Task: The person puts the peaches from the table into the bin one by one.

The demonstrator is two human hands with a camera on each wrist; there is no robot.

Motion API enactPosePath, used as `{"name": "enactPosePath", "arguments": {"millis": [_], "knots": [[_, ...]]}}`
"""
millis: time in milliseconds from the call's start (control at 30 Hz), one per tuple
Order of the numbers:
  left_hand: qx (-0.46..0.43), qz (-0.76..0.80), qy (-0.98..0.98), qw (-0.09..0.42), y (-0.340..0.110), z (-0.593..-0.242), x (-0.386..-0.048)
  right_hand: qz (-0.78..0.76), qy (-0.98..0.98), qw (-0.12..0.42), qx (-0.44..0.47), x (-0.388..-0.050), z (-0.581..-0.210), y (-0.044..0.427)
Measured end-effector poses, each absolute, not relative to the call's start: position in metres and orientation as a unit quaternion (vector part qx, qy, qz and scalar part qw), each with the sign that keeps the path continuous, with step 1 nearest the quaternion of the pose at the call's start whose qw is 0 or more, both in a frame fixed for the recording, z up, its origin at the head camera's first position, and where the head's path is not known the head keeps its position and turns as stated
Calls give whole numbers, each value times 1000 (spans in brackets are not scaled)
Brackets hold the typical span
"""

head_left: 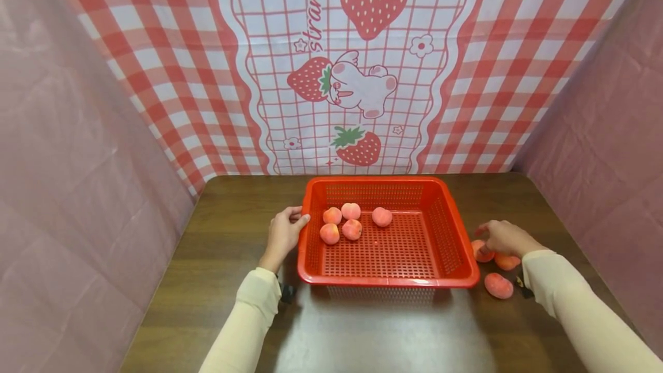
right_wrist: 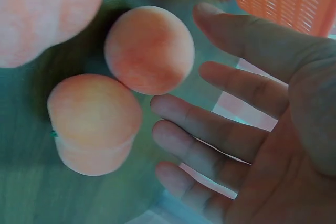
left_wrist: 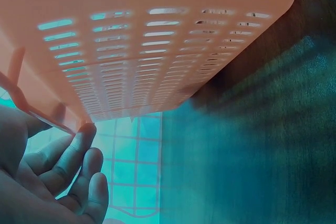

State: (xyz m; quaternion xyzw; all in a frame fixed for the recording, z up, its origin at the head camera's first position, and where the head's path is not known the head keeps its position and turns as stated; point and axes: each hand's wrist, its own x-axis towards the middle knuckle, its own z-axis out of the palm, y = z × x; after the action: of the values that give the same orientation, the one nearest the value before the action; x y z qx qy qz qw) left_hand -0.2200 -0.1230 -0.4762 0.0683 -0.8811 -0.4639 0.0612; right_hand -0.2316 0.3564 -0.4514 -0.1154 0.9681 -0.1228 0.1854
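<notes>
A red plastic basket (head_left: 393, 284) with slotted walls stands on the table. My left hand (head_left: 285, 232) pinches its left rim between thumb and fingertips; in the left wrist view the index fingertip (left_wrist: 86, 129) meets the rim's edge. Over by the basket's right side, my right hand (head_left: 505, 239) hovers with fingers spread above the peaches. One peach (right_wrist: 149, 51) lies close to its fingertips, and a second peach (right_wrist: 94, 121) is beside that one. Nearer the front is a third, pinker peach (head_left: 499, 285). Inside the basket, several peaches, one of them a peach (head_left: 352, 229), sit toward the left and back.
The brown wooden table (head_left: 228, 212) reaches back to a checked strawberry-print cloth (head_left: 362, 73). Pinkish cloth hangs at both sides, such as the left curtain (head_left: 77, 160). A small black device (head_left: 286, 292) is at the left wrist.
</notes>
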Motion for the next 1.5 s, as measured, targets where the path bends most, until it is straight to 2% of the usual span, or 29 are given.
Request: {"name": "enactPosePath", "arguments": {"millis": [600, 833, 1500], "knots": [[74, -469, -878, 55, -123, -476, -219, -123, 978, 112, -128, -220, -472, 349], [72, -468, -878, 69, -124, -476, -219, -107, 980, 91, -139, -222, -476, 340], [62, -466, -880, 64, -123, -478, -220, -119, 977, 128, -119, -226, -468, 337]]}}
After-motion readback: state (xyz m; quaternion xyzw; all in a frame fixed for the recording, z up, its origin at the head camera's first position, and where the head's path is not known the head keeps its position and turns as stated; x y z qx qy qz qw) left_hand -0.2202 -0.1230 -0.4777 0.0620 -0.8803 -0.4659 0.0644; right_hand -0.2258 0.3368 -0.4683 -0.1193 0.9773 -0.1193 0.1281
